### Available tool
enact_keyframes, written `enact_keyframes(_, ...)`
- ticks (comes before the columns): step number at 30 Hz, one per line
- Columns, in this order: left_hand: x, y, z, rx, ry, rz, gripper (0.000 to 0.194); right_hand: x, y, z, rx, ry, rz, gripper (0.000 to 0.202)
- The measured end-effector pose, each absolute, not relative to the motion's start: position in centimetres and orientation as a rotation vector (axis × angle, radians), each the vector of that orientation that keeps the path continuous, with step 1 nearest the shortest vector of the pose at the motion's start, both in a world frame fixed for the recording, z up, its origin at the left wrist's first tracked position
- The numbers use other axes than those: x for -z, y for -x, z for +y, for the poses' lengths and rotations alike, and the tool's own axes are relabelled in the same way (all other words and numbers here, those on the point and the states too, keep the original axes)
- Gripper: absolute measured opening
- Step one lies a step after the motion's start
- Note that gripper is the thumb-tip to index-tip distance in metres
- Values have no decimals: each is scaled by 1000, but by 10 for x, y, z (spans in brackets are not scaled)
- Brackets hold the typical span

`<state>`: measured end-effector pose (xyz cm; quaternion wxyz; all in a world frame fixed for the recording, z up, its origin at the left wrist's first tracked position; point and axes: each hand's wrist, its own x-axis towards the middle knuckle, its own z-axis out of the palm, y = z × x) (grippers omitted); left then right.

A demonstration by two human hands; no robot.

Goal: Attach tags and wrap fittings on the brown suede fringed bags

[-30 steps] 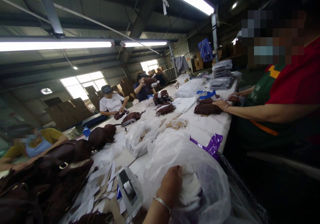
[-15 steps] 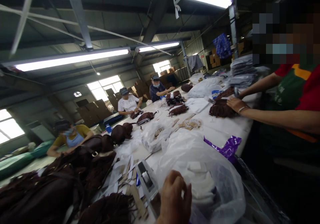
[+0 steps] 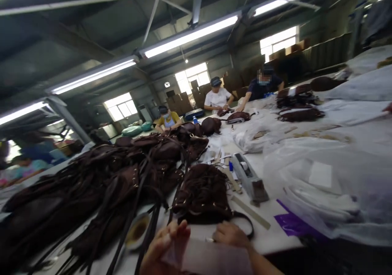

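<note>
In the lower middle, my left hand is closed at the side of a pale, translucent sheet or packet, its fingers pointing up. My right hand is curled above the sheet's right part. A small whitish bit shows at its fingers, but what it grips is hidden. Just beyond both hands lies a dark brown fringed bag with metal eyelets. Its strap loop curves out beside my right hand. The tape dispenser stands to the right of the bag.
A large heap of brown bags covers the table's left side. At right are a big clear plastic bag of white items and a purple plastic piece. Card strips lie near the dispenser. Several co-workers sit across the table.
The view has swung left, toward the brown heap. Before, one hand showed beside the dispenser and the clear bag; now both hands are at the pale sheet in front of the fringed bag.
</note>
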<state>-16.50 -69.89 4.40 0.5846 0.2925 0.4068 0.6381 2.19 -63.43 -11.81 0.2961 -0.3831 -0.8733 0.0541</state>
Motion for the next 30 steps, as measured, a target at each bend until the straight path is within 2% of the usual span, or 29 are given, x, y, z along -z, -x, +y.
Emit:
enact_keyframes(2, -34, 181, -711, -1473, -602, 991, 15, 112, -21, -643, -190, 1080, -2243, 16)
enact_keyframes(6, -10, 210, -727, -1419, -774, 1098, 30, 99, -25, -654, -253, 1036, -2235, 25)
enact_keyframes(12, 19, 248, -741, -1291, -1259, 1374, 30, 98, -19, -653, -274, 1098, -2320, 29)
enact_keyframes(16, 35, 256, -739, -1305, -1077, 1381, 63, 85, -18, -652, -406, 1133, -2346, 33)
enact_keyframes(17, 39, 255, -738, -1283, -1041, 1381, 62, 79, -18, -653, -463, 1136, -2353, 34)
enact_keyframes(21, 54, 251, -732, -1172, -977, 1383, 34, 50, -14, -659, -649, 1070, -2368, 35)
enact_keyframes(24, 65, 244, -731, -1114, -1000, 1341, 22, 35, -9, -666, -719, 1008, -2351, 36)
enact_keyframes(27, 73, 236, -732, -1100, -1090, 1350, 19, 27, -4, -672, -777, 957, -2356, 34)
enact_keyframes(30, 76, 231, -732, -1120, -1224, 1393, 29, 21, -1, -674, -831, 900, -2409, 33)
